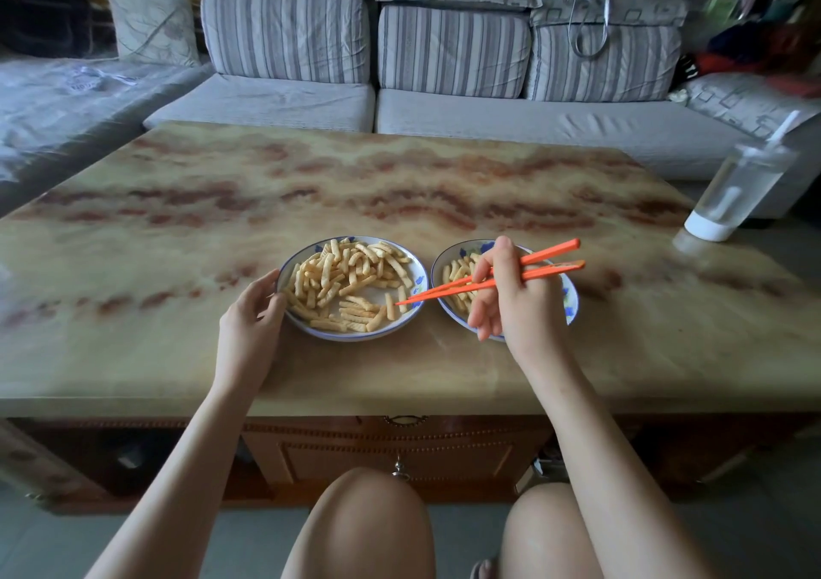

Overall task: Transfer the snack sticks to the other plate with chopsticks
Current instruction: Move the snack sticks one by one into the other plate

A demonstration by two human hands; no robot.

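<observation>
Okay, my left hand (249,312) grips the near-left rim of the left white ceramic plate with a blue edge (355,336), thumb and fingers curled against it. My right hand (511,298) is closed round a pair of orange plastic chopsticks (448,287) and hovers over the right white ceramic plate with a blue floral edge (573,298), hiding much of it.

The chopsticks reach left across the gap between the plates. Their tips are close together, over the right side of the left plate, just beside one upright stick. I cannot tell if they touch it.

Most of the pale yellow ridged snack sticks (342,272) lie heaped on the left plate, with a bare patch near its right side. A smaller bunch of the same sticks (457,269) lies on the right plate, partly behind my fingers.

Both plates sit side by side near the front edge of the marbled beige-and-red stone worktop (400,187). A clear plastic bottle with a white base (737,192) stands at the far right edge. A grey striped fabric sofa (444,112) is behind.
</observation>
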